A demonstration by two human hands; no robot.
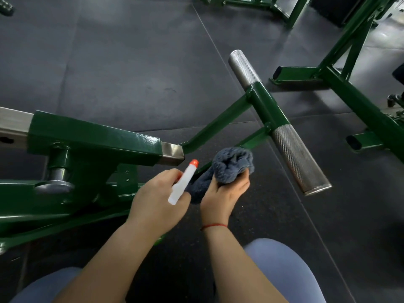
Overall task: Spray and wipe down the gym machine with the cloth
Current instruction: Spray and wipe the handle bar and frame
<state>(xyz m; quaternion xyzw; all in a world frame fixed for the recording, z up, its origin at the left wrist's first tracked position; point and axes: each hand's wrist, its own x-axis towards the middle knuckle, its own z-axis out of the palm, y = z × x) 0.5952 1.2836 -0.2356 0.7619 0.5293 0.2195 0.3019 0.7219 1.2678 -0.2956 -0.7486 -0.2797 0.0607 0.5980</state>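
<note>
Grey cloth [231,166] sits bunched in the right hand [223,193] while the left hand [156,199] grips the white spray bottle [182,182], so spraying seems underway; next, aim at the green machine [96,136].

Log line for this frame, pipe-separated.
left hand: holds spray bottle | right hand: holds bunched cloth | machine: green frame, steel handle ahead
</note>
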